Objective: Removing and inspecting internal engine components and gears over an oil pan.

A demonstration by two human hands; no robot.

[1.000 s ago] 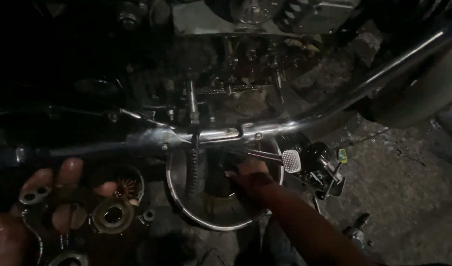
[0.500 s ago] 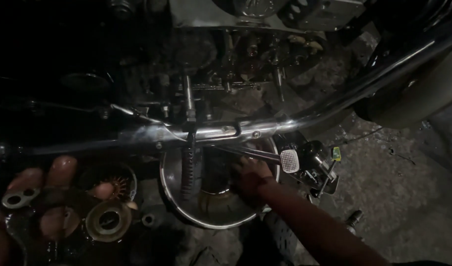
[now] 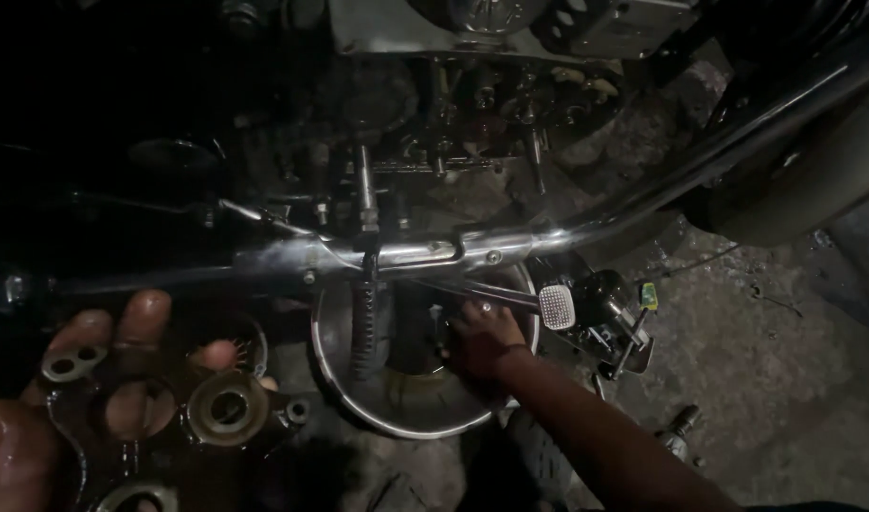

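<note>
Left hand (image 3: pixel 93 398), lower left of the view: fingers wrapped under and around a dark, oily metal plate (image 3: pixel 169 427), thumb near the bottom edge, fingertips showing past its top. The plate is flat cast metal with several round holes; one hole carries a brass-coloured ring bearing (image 3: pixel 228 408), another at the upper left a pale steel bushing (image 3: pixel 72 360). Surface is greasy and wet-looking.

Right hand (image 3: pixel 482 337), centre: reaches down into a round steel bowl (image 3: pixel 359 398) with a bright, thin polished rim, set on the ground under the engine. Fingers are curled inside the bowl, touching something dark there (too dim to tell what, or whether they grip it).

Across the middle runs a chromed exhaust pipe (image 3: pixel 586 228), smooth and curved, rising to the right. A ribbed black rubber peg (image 3: pixel 363 318) hangs below it over the bowl. Just right of the hand, a cross-hatched metal brake pedal (image 3: pixel 556 306). Rough grey concrete floor (image 3: pixel 766 379) at right.
</note>
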